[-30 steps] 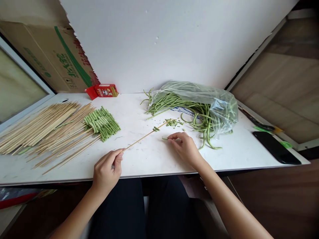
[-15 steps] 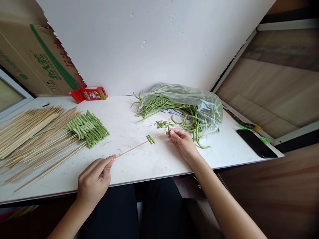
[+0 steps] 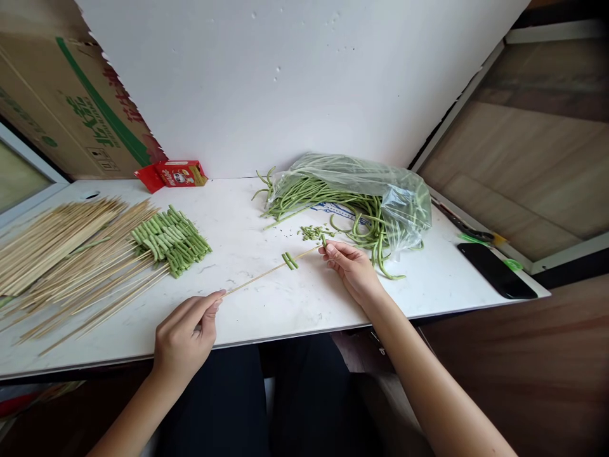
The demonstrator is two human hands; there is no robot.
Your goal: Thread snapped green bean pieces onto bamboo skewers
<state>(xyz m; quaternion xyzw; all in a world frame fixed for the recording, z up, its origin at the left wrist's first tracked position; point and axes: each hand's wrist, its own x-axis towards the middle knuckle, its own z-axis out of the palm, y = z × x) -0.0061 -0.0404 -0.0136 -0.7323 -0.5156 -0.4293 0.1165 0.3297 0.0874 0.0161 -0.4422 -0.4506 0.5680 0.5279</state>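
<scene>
My left hand pinches the lower left end of a thin wooden skewer. Two short green bean pieces sit side by side across the skewer, nearer its upper right end. At that end, my right hand holds another short bean piece between thumb and fingers, touching the skewer tip. Behind it lies a small pile of bean scraps. Long green beans spill from a clear plastic bag at the back. Skewered bean pieces are stacked on the left.
Many bare skewers cover the left of the white table. A red box stands at the back left, by a cardboard box. A black phone and dark-handled scissors lie at the right edge.
The camera view has shifted slightly, so the table items appear a little further right and higher. Both hands keep their holds on the skewer and bean piece.
</scene>
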